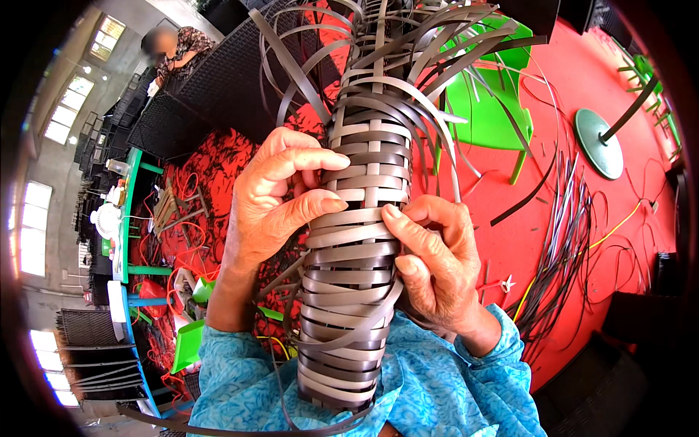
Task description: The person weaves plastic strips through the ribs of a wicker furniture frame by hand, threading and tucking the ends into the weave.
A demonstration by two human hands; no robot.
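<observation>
A long, narrow woven piece (356,275) of flat grey, brown and dark strips stands upright in front of me, its lower end against my blue patterned clothing. My left hand (280,191) is open at its left side, with thumb and forefinger apart over the weave. On the right, my right hand (438,258) has curled fingers, its tips on a light grey strip (368,216) at the right edge of the piece. What lies under those tips is partly hidden. Many loose strip ends (429,44) fan out from the top.
Behind the weave stands a green plastic chair (488,109). A bundle of loose strips (557,247) lies on the red floor at right, near scissors (507,283) and a round green base with a pole (598,144). A green-edged table (129,218) and another person (186,54) are at left.
</observation>
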